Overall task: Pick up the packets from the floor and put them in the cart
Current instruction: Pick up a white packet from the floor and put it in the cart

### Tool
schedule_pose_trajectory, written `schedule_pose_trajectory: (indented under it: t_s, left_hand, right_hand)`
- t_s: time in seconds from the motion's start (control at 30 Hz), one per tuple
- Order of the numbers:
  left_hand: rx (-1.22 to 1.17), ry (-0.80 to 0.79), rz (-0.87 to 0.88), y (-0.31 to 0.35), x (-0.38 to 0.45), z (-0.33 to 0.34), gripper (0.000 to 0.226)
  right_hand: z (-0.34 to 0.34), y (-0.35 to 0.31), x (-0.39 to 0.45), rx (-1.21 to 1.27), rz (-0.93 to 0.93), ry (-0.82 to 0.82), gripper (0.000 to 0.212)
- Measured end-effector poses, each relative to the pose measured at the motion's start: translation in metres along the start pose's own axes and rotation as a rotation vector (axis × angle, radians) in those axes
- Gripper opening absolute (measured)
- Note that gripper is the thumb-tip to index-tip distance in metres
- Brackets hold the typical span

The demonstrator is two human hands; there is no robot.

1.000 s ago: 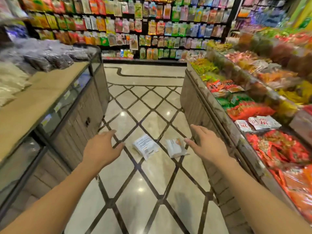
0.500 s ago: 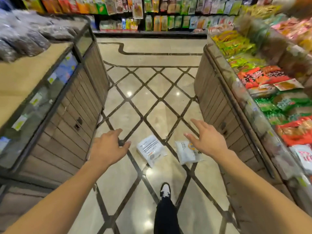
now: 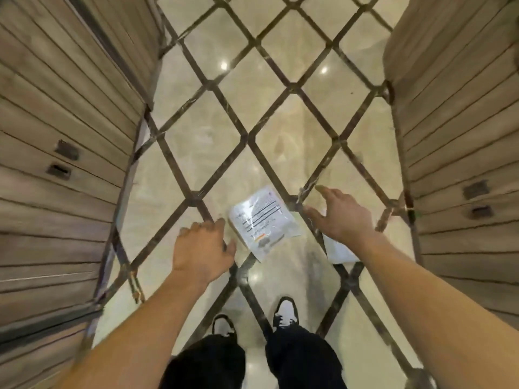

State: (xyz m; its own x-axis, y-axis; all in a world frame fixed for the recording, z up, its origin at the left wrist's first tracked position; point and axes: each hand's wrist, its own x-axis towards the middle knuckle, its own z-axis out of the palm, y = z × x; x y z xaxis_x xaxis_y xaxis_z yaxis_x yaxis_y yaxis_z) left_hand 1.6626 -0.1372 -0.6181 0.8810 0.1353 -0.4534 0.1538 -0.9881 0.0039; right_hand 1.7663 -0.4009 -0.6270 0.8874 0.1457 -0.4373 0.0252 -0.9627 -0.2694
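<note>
A: Two shoes (image 3: pixel 283 311) nearest, planted side by side. Why arms out like that?
B: Reaching down for pickup, likely. Left hand (image 3: pixel 203 249) fingers spread, empty, palm down. Right hand (image 3: pixel 341 216) same: fingers apart, nothing gripped.
A: Packets?
B: Two, flat on floor (image 3: pixel 280 113). Clear packet (image 3: pixel 262 221) just right of left hand's fingertips, between both hands, not touched yet. Second packet (image 3: pixel 338 251) mostly hidden under right hand and wrist; contact unclear.
A: Look of clear one?
B: Glossy film, crinkled, white label with dark print lines, tilted corner-on. Thin, probably slippery; needs edge pinch off tile.
A: Beyond hands?
B: Diamond-pattern tile, wood-slat counters (image 3: pixel 64 153) flanking both sides. Cart not in view.
</note>
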Motion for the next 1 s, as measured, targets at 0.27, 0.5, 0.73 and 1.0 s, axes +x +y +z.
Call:
schedule_pose_trajectory:
  t_s: [0.27,0.5,0.73,1.0]
  left_hand:
    - [0.172,-0.107,-0.048,-0.005,0.162,0.238,0.063]
    - [-0.282,-0.134,-0.383,0.004,0.246,0.367,0.094]
    - [-1.088,-0.063,-0.514,0.03,0.264,0.396,0.107]
    - [-1.019,0.088,-0.391,0.03,0.228,0.256,0.101]
  right_hand:
    - [0.214,0.038,0.184,-0.158,-0.033,-0.155,0.067]
    - [0.322,0.07,0.292,0.038,0.013,-0.198,0.088]
    - [0.366,0.072,0.311,0.593,0.052,-0.292,0.101]
    - [0.243,0.052,0.226,0.662,0.083,-0.043,0.089]
